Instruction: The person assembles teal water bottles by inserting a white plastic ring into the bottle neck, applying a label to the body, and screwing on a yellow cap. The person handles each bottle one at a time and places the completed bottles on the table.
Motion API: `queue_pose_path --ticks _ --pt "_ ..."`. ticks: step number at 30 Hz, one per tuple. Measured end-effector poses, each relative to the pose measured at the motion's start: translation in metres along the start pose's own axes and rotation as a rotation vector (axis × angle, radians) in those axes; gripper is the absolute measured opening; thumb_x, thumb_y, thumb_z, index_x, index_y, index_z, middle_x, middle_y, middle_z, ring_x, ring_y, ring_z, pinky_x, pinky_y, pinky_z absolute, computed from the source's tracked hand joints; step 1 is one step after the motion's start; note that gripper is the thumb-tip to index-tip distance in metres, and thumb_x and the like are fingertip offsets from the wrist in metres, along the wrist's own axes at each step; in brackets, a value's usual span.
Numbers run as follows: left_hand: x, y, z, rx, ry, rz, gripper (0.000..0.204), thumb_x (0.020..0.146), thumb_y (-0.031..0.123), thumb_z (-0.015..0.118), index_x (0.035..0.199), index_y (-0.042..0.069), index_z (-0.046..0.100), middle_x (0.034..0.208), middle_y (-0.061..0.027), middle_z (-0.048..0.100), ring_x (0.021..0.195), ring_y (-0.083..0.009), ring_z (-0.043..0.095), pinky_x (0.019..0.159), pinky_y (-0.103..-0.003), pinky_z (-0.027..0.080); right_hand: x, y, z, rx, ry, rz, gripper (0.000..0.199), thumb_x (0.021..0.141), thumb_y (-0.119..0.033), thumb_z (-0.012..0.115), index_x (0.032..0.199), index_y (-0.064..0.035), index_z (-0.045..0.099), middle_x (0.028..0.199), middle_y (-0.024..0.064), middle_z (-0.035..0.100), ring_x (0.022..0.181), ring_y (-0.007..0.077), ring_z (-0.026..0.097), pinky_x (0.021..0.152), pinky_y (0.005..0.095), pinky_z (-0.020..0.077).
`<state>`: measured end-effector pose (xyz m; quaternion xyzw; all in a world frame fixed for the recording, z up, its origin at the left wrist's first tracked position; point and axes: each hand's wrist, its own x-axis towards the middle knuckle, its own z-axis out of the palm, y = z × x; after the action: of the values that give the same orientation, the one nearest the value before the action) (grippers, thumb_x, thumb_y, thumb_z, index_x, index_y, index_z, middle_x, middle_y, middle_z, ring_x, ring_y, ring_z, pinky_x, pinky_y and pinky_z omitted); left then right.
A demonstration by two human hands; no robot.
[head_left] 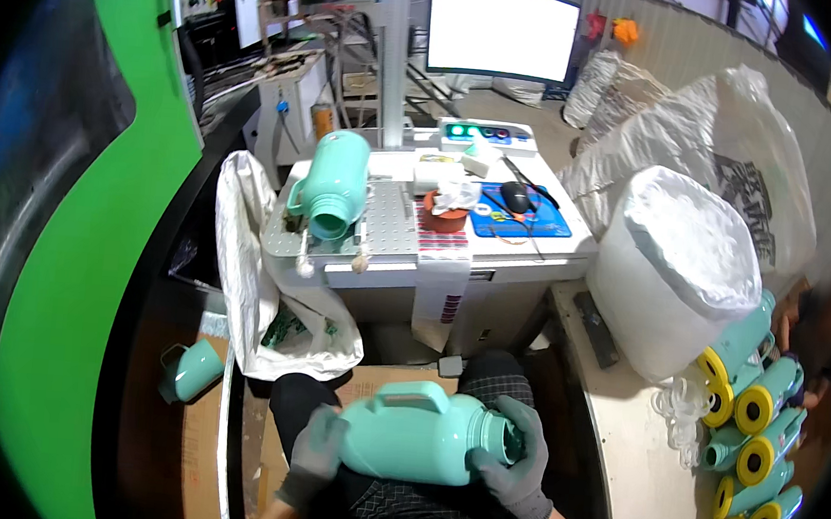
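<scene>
A mint-green thermos jug (411, 443) lies sideways across my lap, its handle on the upper side and its open neck toward the right. My left hand (315, 457), in a grey glove and slightly blurred, is closed on the jug's base end. Around the neck curls my right hand (521, 463), also gloved in grey, its thumb below the opening. A second mint-green jug (340, 171) rests on the perforated metal plate (389, 223) of the bench, its mouth toward me.
A white sack (247, 285) hangs at the bench's left. A monitor (502, 27), a mouse (515, 197) and a reddish-brown pot (444, 215) are ahead. On the right stand a lined white bag (618, 295), clear plastic pieces (685, 412), several yellow-ended jugs (760, 409) and another person (826, 311).
</scene>
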<state>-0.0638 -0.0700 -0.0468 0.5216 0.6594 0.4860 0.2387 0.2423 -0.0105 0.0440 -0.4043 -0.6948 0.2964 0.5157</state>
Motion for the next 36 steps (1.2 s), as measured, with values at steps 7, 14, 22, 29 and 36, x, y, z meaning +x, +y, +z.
queue_pose_path --ticks 7,14,22,29,36 --pt "-0.015 0.146 0.074 0.19 -0.59 0.665 0.102 0.067 0.042 0.094 0.148 0.003 0.045 0.141 -0.0224 0.054 0.13 -0.0404 0.057 0.107 -0.051 0.047 -0.057 0.011 -0.006 0.074 -0.095 0.131 0.059 0.091 -0.016 0.069 0.143 0.0031 0.049 0.13 0.0198 0.056 0.118 0.03 0.059 0.102 0.0381 0.0491" --pt "0.005 0.163 0.098 0.505 -0.729 0.665 0.102 0.072 0.059 0.083 0.153 0.009 0.046 0.121 -0.0075 0.062 0.108 -0.0281 0.059 0.089 -0.044 0.049 -0.054 0.009 -0.048 0.006 -0.038 0.122 0.019 0.085 -0.005 0.067 0.104 -0.0001 0.068 0.105 0.0183 0.065 0.093 0.0327 0.066 0.082 0.0405 0.0545" --pt "-0.002 0.152 0.107 0.542 -0.886 0.725 0.093 0.078 0.061 0.079 0.149 0.01 0.047 0.125 -0.0111 0.063 0.123 -0.0273 0.057 0.109 -0.048 0.042 -0.01 -0.011 -0.068 -0.548 -0.997 -0.058 0.023 0.088 -0.026 0.071 0.099 -0.0059 0.07 0.095 0.0136 0.068 0.083 0.0342 0.069 0.072 0.0458 0.0551" --pt "-0.001 0.139 0.108 0.38 -0.964 0.582 0.092 0.077 0.055 0.083 0.145 0.004 0.049 0.117 -0.0163 0.066 0.117 -0.0305 0.064 0.104 -0.044 0.047 0.002 -0.013 -0.054 -0.664 -1.049 -0.22 0.023 0.088 -0.03 0.074 0.097 -0.0084 0.072 0.085 0.0092 0.067 0.077 0.0279 0.069 0.068 0.0418 0.0546" --pt "0.039 0.111 0.024 0.038 -0.594 0.405 0.077 0.073 0.052 0.088 0.13 0.01 0.058 0.112 -0.0118 0.068 0.105 -0.0278 0.07 0.086 -0.041 0.057 -0.015 -0.026 -0.073 -0.45 0.558 0.001 0.021 0.097 -0.007 0.048 0.078 -0.0006 0.054 0.074 0.0072 0.053 0.071 0.0176 0.054 0.069 0.0311 0.0459"
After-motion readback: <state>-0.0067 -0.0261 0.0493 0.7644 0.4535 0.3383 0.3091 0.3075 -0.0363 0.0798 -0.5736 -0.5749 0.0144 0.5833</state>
